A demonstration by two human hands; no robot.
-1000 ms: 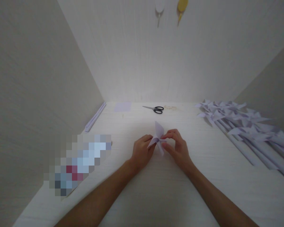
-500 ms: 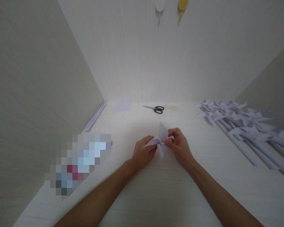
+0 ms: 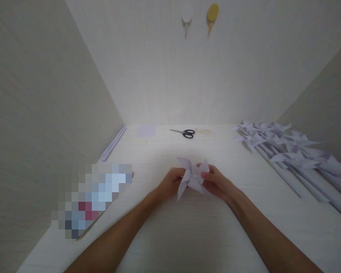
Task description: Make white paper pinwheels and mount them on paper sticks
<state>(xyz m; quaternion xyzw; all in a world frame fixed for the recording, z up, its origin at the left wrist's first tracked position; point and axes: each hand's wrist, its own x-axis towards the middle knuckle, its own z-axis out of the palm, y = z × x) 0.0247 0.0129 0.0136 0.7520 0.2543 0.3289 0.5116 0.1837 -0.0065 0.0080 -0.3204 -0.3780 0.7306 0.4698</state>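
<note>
Both hands pinch the pale paper pinwheel (image 3: 192,178) just above the desk (image 3: 187,235), left hand (image 3: 172,182) and right hand (image 3: 217,183) closed on opposite blades — best gripped lightly, centre kept steady.

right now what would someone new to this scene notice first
First, the pale paper pinwheel at the centre of the table, gripped between the left hand and the right hand. Next, the row of finished pinwheels on rolled paper sticks along the right side. Black-handled scissors lie near the back wall.
</note>
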